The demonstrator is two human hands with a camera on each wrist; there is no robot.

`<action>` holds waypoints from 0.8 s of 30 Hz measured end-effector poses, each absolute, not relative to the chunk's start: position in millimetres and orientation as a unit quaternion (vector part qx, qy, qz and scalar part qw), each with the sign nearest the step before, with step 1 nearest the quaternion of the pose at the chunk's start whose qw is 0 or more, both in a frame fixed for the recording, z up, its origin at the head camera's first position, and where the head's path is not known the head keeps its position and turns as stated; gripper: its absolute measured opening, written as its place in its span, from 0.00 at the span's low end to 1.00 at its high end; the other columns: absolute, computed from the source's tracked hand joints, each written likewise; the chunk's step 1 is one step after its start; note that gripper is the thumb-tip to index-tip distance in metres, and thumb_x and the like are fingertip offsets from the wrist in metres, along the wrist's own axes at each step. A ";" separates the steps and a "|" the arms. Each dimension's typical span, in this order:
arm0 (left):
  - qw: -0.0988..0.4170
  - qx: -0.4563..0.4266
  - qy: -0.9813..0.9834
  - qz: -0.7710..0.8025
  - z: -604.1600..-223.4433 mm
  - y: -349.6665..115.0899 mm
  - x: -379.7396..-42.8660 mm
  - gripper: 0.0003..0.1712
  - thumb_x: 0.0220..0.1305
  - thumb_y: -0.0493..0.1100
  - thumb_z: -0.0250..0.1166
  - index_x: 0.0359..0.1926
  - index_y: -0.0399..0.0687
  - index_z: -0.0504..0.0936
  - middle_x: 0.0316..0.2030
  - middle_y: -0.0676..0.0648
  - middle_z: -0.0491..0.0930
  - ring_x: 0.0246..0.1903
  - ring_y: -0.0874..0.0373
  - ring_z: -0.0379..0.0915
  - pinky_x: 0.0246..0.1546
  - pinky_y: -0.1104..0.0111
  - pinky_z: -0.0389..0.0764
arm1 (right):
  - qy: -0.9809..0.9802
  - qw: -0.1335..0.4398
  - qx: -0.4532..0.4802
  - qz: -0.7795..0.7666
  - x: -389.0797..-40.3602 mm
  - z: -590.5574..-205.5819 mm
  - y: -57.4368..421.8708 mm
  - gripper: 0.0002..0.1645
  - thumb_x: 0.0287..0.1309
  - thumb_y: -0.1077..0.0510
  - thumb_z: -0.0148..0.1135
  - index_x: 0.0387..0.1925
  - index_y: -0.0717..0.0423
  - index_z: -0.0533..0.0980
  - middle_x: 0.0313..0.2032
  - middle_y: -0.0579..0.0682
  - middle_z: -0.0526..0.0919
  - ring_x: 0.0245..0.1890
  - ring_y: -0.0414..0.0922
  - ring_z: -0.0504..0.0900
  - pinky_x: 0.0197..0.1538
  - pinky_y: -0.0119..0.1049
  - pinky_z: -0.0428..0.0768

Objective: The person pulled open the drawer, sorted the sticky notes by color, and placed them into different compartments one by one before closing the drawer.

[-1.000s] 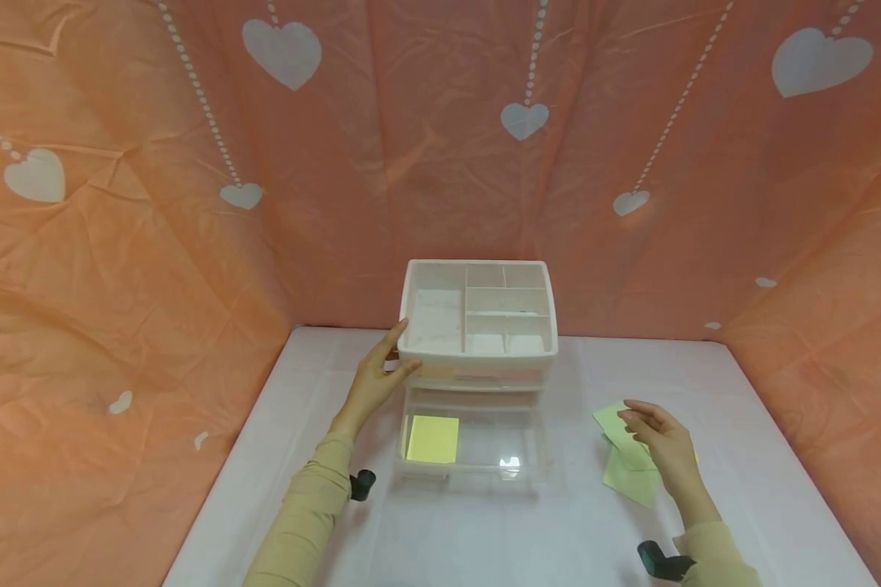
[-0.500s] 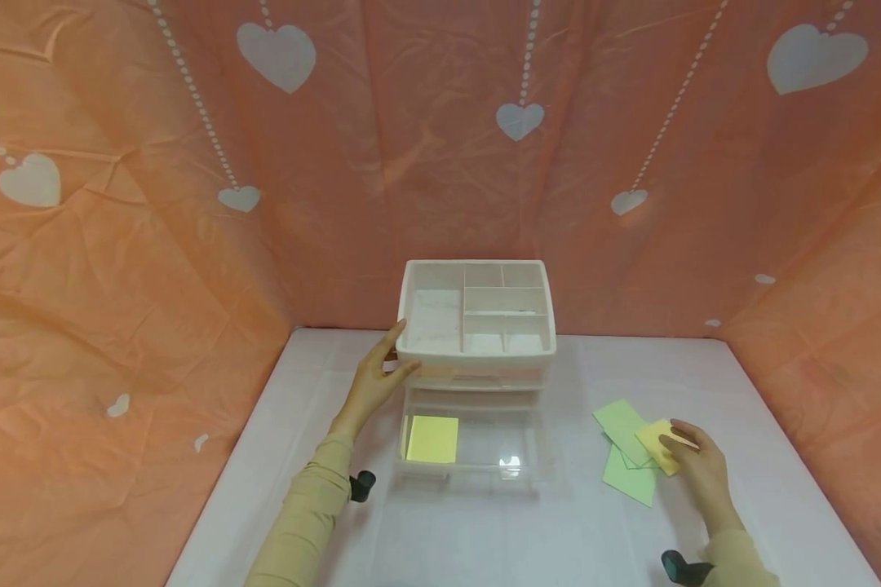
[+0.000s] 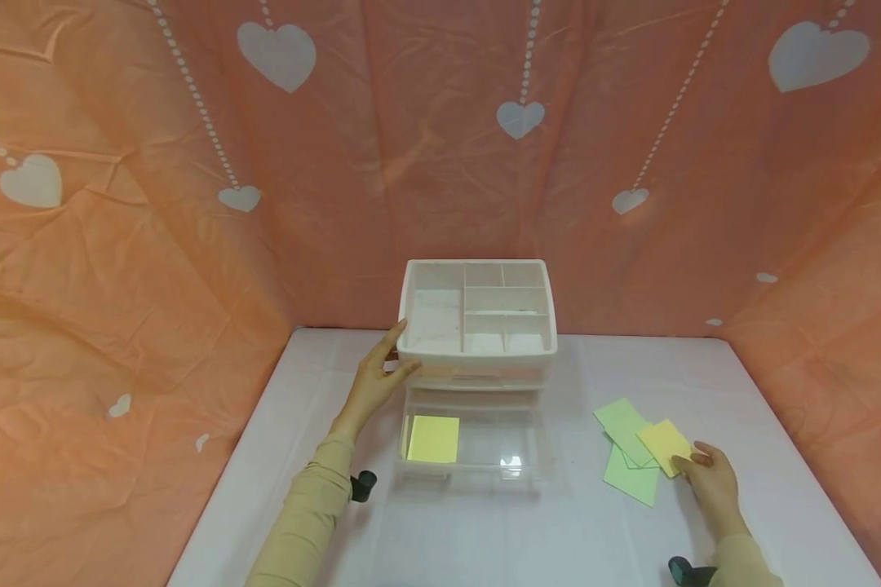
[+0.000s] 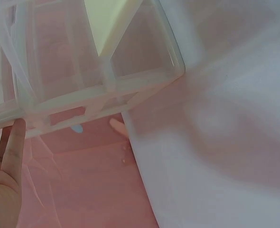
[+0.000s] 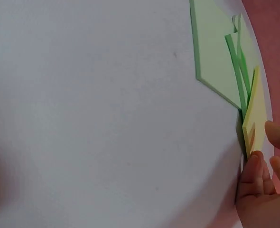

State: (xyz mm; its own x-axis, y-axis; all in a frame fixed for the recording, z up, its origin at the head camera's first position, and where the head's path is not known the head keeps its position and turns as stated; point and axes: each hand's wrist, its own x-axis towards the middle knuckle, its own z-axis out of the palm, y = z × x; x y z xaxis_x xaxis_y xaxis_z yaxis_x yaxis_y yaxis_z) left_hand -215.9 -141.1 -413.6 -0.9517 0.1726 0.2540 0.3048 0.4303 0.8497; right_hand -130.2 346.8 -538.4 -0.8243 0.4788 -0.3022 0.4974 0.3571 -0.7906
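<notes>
My left hand (image 3: 374, 383) rests against the front left corner of a white plastic drawer organizer (image 3: 477, 356), thumb on its front and fingers along its side. In the left wrist view, fingers (image 4: 13, 152) touch the edge of the clear plastic. The organizer's lower drawer (image 3: 484, 440) is pulled out, with a yellow sticky note pad (image 3: 435, 440) lying in its left part. On the right, my right hand (image 3: 715, 485) pinches the near right corner of another yellow sticky note pad (image 3: 664, 444). That pad overlaps several green sticky note pads (image 3: 629, 481).
A white tabletop (image 3: 580, 538) carries everything. The organizer's compartmented top tray (image 3: 436, 318) stands near the back edge. An orange cloth (image 3: 382, 204) with white hearts hangs behind and at both sides.
My right hand has come down from above the pads, then slid right along the yellow pad to its corner, uncovering more of it. My left hand and the organizer have stayed put.
</notes>
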 end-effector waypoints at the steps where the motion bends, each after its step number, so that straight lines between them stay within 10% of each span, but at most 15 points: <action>1: 0.065 -0.142 -0.843 -0.514 -413.5 -141.0 -216.0 0.40 0.60 0.42 0.64 0.70 0.57 0.57 0.55 0.35 0.72 0.50 0.42 0.71 0.47 0.54 0.81 | 0.825 0.009 0.300 -0.479 -130.4 -538.8 346.9 0.41 0.57 0.58 0.56 0.66 0.72 0.51 0.58 0.72 0.60 0.54 0.60 0.65 0.33 0.18 0.69; 4: 0.066 -0.142 -0.844 -0.513 -413.4 -140.6 -216.3 0.40 0.60 0.42 0.64 0.70 0.57 0.57 0.56 0.35 0.72 0.50 0.42 0.71 0.47 0.54 0.81 | 0.836 0.019 0.302 -0.457 -129.6 -539.8 347.8 0.43 0.55 0.58 0.56 0.66 0.73 0.50 0.57 0.74 0.60 0.56 0.64 0.63 0.48 0.38 0.75; 9: 0.066 -0.142 -0.844 -0.514 -413.5 -141.0 -215.7 0.40 0.60 0.42 0.64 0.70 0.56 0.57 0.56 0.35 0.71 0.50 0.42 0.71 0.47 0.53 0.81 | 0.865 0.059 0.281 -0.412 -127.5 -538.9 351.0 0.46 0.56 0.54 0.55 0.65 0.78 0.46 0.59 0.78 0.56 0.61 0.70 0.54 0.66 0.61 0.55; 19: 0.055 -0.138 -0.846 -0.512 -413.0 -141.6 -214.5 0.40 0.61 0.44 0.63 0.71 0.59 0.55 0.64 0.38 0.64 0.53 0.41 0.69 0.49 0.52 0.79 | 0.855 0.028 0.286 -0.431 -125.6 -540.6 348.8 0.42 0.51 0.55 0.63 0.58 0.76 0.54 0.54 0.76 0.57 0.56 0.69 0.51 0.57 0.61 0.59; 24: 0.055 -0.140 -0.845 -0.513 -411.9 -141.0 -213.8 0.40 0.61 0.43 0.63 0.71 0.57 0.56 0.64 0.37 0.64 0.53 0.41 0.69 0.49 0.52 0.79 | 0.853 0.009 0.290 -0.434 -124.2 -540.7 347.4 0.43 0.52 0.56 0.62 0.62 0.69 0.51 0.39 0.63 0.70 0.39 0.53 0.69 0.39 0.40 0.69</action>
State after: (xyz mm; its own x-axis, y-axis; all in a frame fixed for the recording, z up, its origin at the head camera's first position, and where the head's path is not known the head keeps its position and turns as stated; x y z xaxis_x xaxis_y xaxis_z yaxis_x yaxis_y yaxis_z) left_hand -213.8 -141.0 -411.9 -0.9549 0.1791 0.2367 0.2926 0.4344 0.8519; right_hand -124.2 347.4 -540.7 -0.8316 0.4870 -0.2669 0.5024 0.4548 -0.7353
